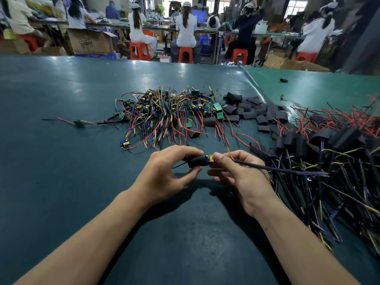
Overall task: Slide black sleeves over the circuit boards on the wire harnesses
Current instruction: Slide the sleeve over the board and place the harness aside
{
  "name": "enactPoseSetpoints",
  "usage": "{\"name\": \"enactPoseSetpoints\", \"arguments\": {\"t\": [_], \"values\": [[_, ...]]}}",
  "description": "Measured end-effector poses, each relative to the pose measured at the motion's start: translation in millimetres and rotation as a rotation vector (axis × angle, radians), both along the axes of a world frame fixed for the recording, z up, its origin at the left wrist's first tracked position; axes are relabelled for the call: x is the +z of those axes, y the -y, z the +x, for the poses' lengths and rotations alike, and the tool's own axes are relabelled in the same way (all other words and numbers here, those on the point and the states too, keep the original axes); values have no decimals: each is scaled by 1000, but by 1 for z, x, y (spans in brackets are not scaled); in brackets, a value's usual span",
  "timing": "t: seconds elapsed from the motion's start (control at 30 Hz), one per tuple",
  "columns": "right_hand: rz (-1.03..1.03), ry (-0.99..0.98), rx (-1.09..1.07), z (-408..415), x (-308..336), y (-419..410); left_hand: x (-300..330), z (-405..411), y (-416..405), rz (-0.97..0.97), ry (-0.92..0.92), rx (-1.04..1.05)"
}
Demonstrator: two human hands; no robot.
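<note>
Pinching black sleeve (197,161): left hand (164,177); right hand (236,173) grips circuit board (210,158).

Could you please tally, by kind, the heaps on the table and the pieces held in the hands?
Bare harness heap: 1
Loose sleeve heap: 1
Sleeved harness heap: 1
Sleeve, in left hand: 1
Harness, in right hand: 1
Total: 3 heaps, 2 held pieces

Bare forearms and hands (197,173), no sleeves or gloves.
</note>
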State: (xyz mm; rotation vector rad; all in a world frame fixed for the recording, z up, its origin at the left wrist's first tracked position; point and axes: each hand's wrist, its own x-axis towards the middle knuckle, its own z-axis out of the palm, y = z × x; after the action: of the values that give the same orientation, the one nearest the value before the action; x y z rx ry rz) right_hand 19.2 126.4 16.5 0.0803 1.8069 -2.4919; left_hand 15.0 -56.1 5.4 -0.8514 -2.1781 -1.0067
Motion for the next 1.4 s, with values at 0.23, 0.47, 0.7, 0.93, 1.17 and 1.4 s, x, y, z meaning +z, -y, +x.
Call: {"name": "enactPoseSetpoints", "arguments": {"t": [0.23, 0.47, 0.7, 0.93, 1.17, 1.4], "values": [[137, -76, -30, 3, 0, 1, -2, -1, 0, -25, -30, -28], [67, -12, -81, 4, 0, 4, -2, 0, -7, -43, -99, -28], [88, -34, -114, 9, 0, 13, -1, 2, -9, -20, -70, -25], [147, -93, -10, 11, 0, 15, 1, 4, -9, 22, -37, 11], [120, -121, -69, 7, -2, 12, 2, 4, -8, 36, -29, 9], [281, -199, -104, 8, -4, 8, 3, 5, -6, 49, 10, -6]]}}
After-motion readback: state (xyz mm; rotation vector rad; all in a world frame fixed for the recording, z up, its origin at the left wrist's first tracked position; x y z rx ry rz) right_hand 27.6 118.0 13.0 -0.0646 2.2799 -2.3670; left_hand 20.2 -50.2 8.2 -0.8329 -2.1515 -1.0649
